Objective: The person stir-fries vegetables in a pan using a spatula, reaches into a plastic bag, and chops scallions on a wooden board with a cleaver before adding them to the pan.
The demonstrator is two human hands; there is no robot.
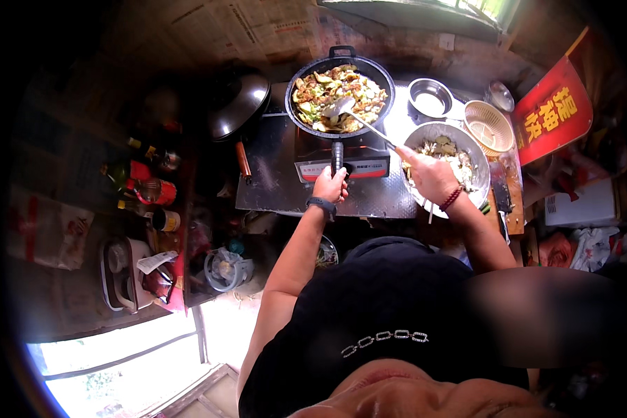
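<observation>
A black wok (290,111) full of chopped, browned food stands on a portable gas stove (376,168). My left hand (329,187) is closed around the wok's handle (337,155), which points toward me. In my right hand (428,174) I grip the long handle of a spatula (376,132). Its pale head lies on the food (361,89) near the middle of the wok. Under my right wrist, a large metal bowl (482,161) holds more chopped food and is partly hidden by the hand and forearm.
A small metal bowl (430,99) and a woven basket (488,127) stand right of the wok. A cleaver (499,188) lies on a wooden board (514,212). A domed lid (242,104) is at the left. Bottles (153,191) line the far-left shelf.
</observation>
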